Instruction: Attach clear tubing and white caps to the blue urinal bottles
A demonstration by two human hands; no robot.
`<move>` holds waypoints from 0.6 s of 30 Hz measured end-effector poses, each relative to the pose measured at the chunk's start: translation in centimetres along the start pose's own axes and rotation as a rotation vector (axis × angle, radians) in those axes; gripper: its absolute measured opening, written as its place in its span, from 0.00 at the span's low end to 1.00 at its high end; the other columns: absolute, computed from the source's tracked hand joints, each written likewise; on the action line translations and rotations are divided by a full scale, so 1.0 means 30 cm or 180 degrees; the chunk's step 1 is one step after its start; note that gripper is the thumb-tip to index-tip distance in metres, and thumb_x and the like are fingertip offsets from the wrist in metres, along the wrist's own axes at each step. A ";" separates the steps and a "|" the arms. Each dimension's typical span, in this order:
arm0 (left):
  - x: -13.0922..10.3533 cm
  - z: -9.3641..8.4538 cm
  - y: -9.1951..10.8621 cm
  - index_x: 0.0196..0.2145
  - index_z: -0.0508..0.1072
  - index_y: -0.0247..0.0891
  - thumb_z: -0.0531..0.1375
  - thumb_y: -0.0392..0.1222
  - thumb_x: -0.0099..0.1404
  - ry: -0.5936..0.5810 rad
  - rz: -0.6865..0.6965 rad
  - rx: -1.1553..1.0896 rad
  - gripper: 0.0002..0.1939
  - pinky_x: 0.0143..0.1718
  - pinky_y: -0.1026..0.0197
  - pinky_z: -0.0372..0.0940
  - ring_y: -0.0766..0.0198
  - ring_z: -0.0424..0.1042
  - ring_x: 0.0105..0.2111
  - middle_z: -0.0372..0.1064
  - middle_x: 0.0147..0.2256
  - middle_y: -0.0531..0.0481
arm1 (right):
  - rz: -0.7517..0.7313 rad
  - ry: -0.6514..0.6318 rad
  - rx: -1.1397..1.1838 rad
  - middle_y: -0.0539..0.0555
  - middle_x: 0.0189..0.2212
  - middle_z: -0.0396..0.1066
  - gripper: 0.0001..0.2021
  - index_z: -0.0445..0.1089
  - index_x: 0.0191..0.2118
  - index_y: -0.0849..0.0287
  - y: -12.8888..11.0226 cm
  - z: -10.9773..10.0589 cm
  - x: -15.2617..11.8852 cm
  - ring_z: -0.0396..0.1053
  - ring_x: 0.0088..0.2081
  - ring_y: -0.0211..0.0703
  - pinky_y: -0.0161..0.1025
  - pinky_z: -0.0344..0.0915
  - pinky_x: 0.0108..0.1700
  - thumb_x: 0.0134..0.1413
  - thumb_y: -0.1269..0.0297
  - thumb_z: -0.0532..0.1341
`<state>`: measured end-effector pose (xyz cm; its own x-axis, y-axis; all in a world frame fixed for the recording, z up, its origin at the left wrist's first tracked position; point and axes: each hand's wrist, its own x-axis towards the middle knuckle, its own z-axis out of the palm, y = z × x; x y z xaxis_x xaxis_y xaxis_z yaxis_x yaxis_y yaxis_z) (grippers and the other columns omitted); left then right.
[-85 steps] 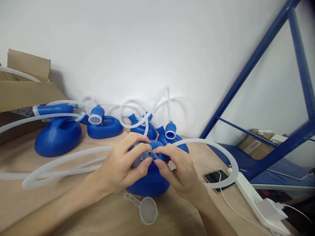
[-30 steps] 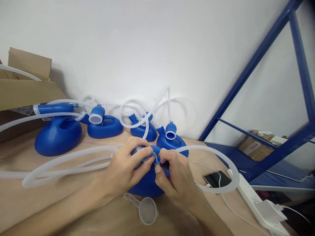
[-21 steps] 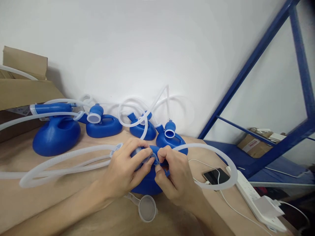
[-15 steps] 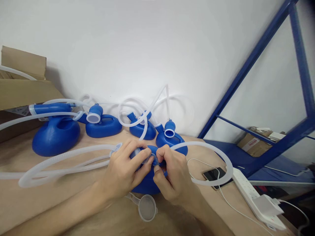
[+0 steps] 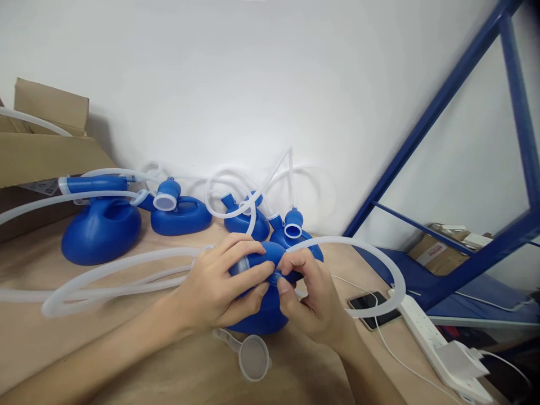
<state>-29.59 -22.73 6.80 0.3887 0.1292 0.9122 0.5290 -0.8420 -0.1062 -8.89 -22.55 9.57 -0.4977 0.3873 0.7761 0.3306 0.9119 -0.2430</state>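
Just in front of me stands a blue plastic urinal bottle, partly hidden by both hands. Over its top lies a rounded blue urinal head with a translucent rim. My left hand is closed over this head from the left, fingers pointing right. Thumb and forefinger of my right hand pinch a small blue part at the near side of the head; its exact shape is too small to make out. A translucent hose loops out to the right behind my right hand. Below lies a round translucent cap with a strap.
Several more blue urinal bottles with hoses stand along the wall. An open cardboard box is at the left. On the right are a phone with a white cable, a power strip and a blue metal frame.
My left hand has spread farther over the blue head, which now shows more between my hands. My right fingers have shifted slightly right, still pinching. The whole view has moved a little.
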 end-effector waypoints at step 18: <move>0.051 -0.219 -0.134 0.55 0.75 0.47 0.58 0.32 0.71 -0.1566 -0.0416 -0.0137 0.18 0.58 0.47 0.68 0.50 0.65 0.61 0.66 0.61 0.44 | 0.0857 -0.1120 -0.1377 0.61 0.69 0.59 0.37 0.57 0.70 0.47 0.228 -0.136 -0.016 0.55 0.71 0.64 0.66 0.58 0.68 0.61 0.47 0.68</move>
<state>-36.07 -22.59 11.21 0.6360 0.4574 0.6215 0.5694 -0.8218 0.0221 -3.12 -17.04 9.90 -0.5618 0.6850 0.4639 0.7399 0.6668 -0.0885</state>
